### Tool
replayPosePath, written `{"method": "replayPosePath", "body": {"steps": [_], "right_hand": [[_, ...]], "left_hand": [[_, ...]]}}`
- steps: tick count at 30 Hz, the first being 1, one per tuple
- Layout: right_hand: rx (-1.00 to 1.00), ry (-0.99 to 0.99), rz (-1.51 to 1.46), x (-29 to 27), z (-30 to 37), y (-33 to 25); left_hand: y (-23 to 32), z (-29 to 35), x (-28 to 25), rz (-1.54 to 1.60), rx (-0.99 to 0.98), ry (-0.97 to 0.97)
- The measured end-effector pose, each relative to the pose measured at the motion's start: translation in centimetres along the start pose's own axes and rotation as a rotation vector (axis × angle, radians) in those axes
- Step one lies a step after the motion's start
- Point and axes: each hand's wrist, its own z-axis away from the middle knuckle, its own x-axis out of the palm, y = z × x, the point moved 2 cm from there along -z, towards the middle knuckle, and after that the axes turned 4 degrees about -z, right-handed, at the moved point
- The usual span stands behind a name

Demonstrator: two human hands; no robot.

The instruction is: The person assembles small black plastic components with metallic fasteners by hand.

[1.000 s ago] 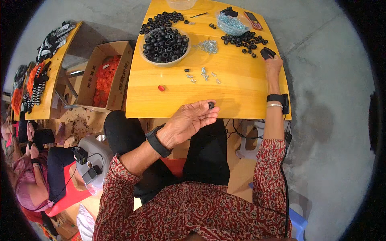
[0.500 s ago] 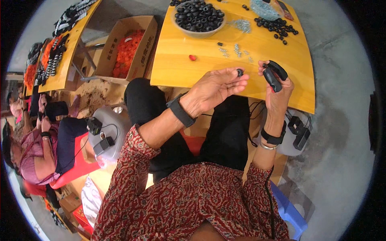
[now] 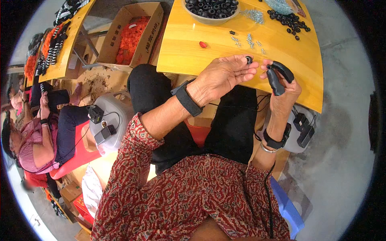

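Note:
My left hand (image 3: 227,76) pinches a small black ring-shaped bead (image 3: 249,60) between thumb and fingertips, above the table's near edge. Close on its right, my right hand (image 3: 288,91) is closed around black curved, tube-like pieces. One such piece (image 3: 275,82) hangs toward me, and another piece (image 3: 284,71) arches over the fingers. How the two pieces join is hidden by the hand. The fingertips of both hands are close together but apart.
On the yellow table (image 3: 181,56) stand a bowl (image 3: 213,20) of black beads, loose black beads (image 3: 290,25), small shiny hardware bits (image 3: 250,40) and a red piece (image 3: 203,44). A cardboard box (image 3: 108,46) of orange material sits left. Another person (image 3: 40,140) sits further left.
The view has shifted, so the table sits higher and further right in the picture. My hands have come slightly closer together, still holding the bead and the black curved pieces.

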Motion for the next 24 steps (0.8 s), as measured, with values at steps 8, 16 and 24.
{"method": "replayPosePath", "body": {"steps": [8,16,24], "right_hand": [[-0.003,-0.003,0.176,-1.2,-0.3,0.8],[0.044,0.087,0.093,0.7,1.0,0.3],[-0.04,0.023,0.312,1.0,1.1,-1.2]], "left_hand": [[-0.2,-0.1,0.3,0.045,-0.033,0.015],[-0.1,-0.1,0.0,0.029,-0.02,-0.009],[-0.7,-0.1,0.0,-0.008,-0.028,0.013]]}}
